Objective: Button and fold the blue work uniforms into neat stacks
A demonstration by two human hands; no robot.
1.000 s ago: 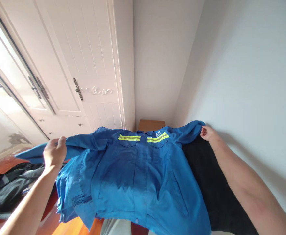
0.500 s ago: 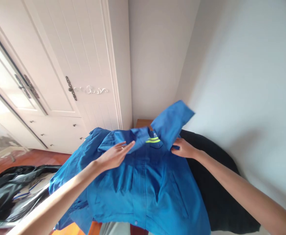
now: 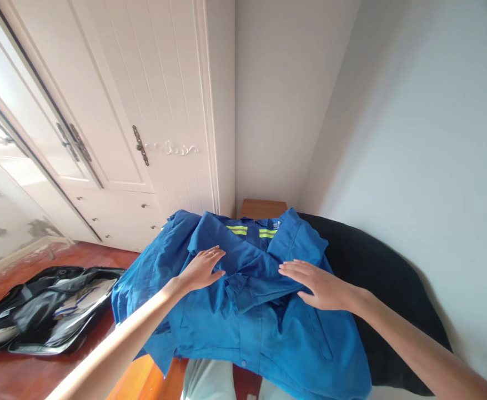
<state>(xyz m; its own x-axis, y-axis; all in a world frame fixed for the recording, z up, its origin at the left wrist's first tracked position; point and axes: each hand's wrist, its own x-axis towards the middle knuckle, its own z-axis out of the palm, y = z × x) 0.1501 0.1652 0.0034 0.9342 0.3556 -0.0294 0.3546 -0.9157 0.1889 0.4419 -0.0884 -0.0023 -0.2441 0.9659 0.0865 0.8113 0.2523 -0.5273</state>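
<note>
A blue work jacket [image 3: 251, 328] with yellow-green reflective stripes lies front up on a black surface [image 3: 376, 294]. Both of its sleeves are folded in across the chest. My left hand [image 3: 204, 268] rests flat on the left folded sleeve, fingers stretched out. On the right folded sleeve lies my right hand [image 3: 318, 283], also flat with fingers spread. Neither hand grips anything.
A white wardrobe [image 3: 135, 111] with metal handles stands to the left, a small wooden stand [image 3: 264, 208] beyond the jacket. An open black bag [image 3: 47, 311] with things inside lies on the red wooden floor at left. A white wall runs along the right.
Both sleeves were held out wide, then swung inward and laid across the chest. My hands let go and now press flat on the folded sleeves.
</note>
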